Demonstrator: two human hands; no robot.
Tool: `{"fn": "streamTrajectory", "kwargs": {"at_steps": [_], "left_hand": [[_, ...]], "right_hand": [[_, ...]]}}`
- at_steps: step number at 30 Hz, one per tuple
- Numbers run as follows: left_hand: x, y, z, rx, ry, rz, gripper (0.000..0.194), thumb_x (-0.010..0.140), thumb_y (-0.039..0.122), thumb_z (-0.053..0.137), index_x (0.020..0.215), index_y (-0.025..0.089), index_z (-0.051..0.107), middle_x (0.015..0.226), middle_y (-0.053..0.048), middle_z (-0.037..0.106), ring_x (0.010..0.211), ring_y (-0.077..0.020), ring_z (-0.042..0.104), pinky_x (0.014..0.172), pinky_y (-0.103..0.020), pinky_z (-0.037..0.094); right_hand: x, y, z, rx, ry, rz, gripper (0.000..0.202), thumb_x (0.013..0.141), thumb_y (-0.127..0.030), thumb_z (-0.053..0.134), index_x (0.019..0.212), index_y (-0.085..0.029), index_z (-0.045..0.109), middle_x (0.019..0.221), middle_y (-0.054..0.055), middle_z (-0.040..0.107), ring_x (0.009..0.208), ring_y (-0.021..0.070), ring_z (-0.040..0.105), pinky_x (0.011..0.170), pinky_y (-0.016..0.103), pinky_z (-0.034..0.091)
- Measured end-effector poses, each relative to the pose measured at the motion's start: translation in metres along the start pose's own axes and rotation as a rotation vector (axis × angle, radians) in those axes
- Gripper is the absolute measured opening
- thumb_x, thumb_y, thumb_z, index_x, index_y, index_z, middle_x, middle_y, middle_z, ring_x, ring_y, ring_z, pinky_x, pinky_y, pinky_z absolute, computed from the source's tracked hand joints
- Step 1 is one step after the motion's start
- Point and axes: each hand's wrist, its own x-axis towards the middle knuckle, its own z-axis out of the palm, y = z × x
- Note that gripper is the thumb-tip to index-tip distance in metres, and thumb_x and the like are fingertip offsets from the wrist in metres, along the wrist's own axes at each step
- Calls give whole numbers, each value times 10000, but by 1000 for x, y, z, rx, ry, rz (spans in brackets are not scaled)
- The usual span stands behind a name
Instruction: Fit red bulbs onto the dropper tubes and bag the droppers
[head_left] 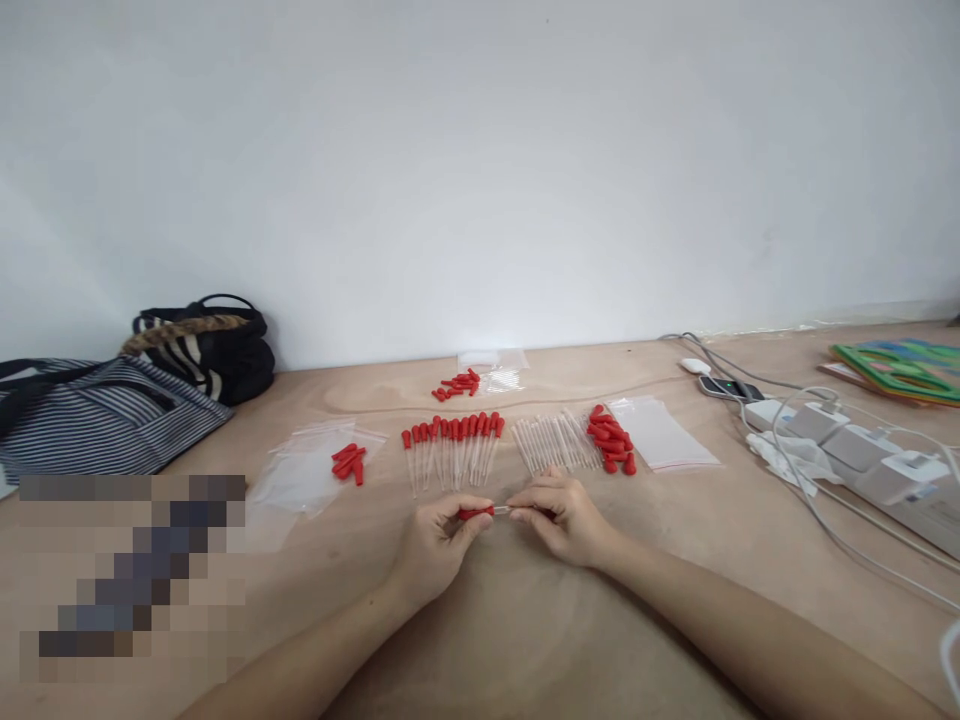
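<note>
My left hand (442, 535) pinches a red rubber bulb (475, 513) between thumb and fingers. My right hand (564, 515) is closed on a clear glass dropper tube (502, 510), whose end meets the bulb; how deep it sits inside I cannot tell. Just beyond my hands lies a row of droppers (454, 450) with red bulbs on their far ends. To its right are bare dropper tubes (555, 440) side by side, and a pile of loose red bulbs (611, 440) next to them.
Plastic bags (300, 470) lie at left with several red bulbs (349, 462); another bag (664, 432) is at right. More bulbs (456, 384) lie near the wall. Chargers on a power strip (862, 450) and cables occupy the right side. A striped bag (112, 410) stands at left.
</note>
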Motion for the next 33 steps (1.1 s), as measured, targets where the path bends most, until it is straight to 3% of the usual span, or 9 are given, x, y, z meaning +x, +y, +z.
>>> {"fn": "streamTrajectory", "kwargs": {"at_steps": [9, 12, 15, 17, 20, 22, 27, 30, 33], "left_hand": [[6, 14, 5, -284, 45, -189, 236, 638, 288, 676, 823, 164, 600, 743, -21, 676, 715, -156, 635, 673, -252, 516], [14, 19, 3, -388, 152, -251, 344, 611, 315, 700, 862, 171, 512, 702, 6, 651, 670, -143, 636, 668, -267, 523], [35, 19, -23, -428, 328, -290, 427, 582, 343, 718, 854, 185, 429, 628, 51, 602, 580, -124, 621, 602, -267, 529], [53, 15, -52, -333, 337, -343, 411, 572, 305, 728, 802, 185, 410, 620, 64, 579, 553, -105, 609, 589, -252, 525], [77, 1, -93, 54, 175, -516, 326, 626, 218, 685, 796, 181, 410, 542, 92, 531, 473, -80, 574, 556, -227, 513], [87, -10, -109, 152, 135, -568, 292, 627, 185, 677, 792, 164, 437, 451, 105, 480, 406, -92, 540, 476, -217, 484], [96, -34, -108, 345, 89, -595, 391, 639, 210, 658, 980, 114, 492, 402, 104, 459, 394, -124, 537, 421, -205, 420], [99, -38, -106, 489, 70, -564, 545, 620, 273, 671, 1094, 85, 480, 433, 72, 509, 448, -158, 567, 445, -223, 414], [101, -36, -114, 654, 77, -503, 555, 623, 327, 652, 1104, 90, 505, 547, 3, 597, 579, -200, 607, 531, -253, 425]], "right_hand": [[3, -4, 6, 53, 38, 89, 173, 829, -263, 494, 832, -212, 659, 705, 13, 667, 622, 127, 567, 665, 279, 380], [3, -8, 9, 54, 11, 73, 205, 838, -275, 475, 947, -211, 636, 756, 23, 661, 645, 131, 563, 657, 277, 389], [0, -9, 9, 10, -5, 62, 285, 824, -282, 492, 1080, -183, 569, 809, 39, 640, 624, 122, 541, 674, 291, 390], [-1, -7, 8, -44, -3, 75, 279, 818, -280, 497, 1068, -176, 568, 820, 43, 626, 607, 116, 526, 678, 300, 377], [-2, -3, 6, -110, -1, 90, 221, 825, -253, 476, 997, -174, 591, 811, 40, 619, 628, 121, 524, 671, 299, 351], [-2, -1, 7, -151, -4, 89, 210, 823, -226, 469, 986, -177, 593, 816, 37, 621, 651, 124, 527, 676, 296, 331], [-1, 4, 7, -254, 0, 113, 180, 802, -170, 472, 914, -194, 610, 803, 16, 634, 677, 117, 534, 672, 285, 269], [0, 8, 5, -357, 28, 177, 158, 789, -161, 482, 827, -206, 629, 745, -1, 637, 692, 120, 539, 662, 291, 224], [2, 13, 1, -474, 55, 253, 143, 783, -185, 503, 756, -215, 640, 717, -7, 639, 709, 126, 537, 663, 301, 193]]}}
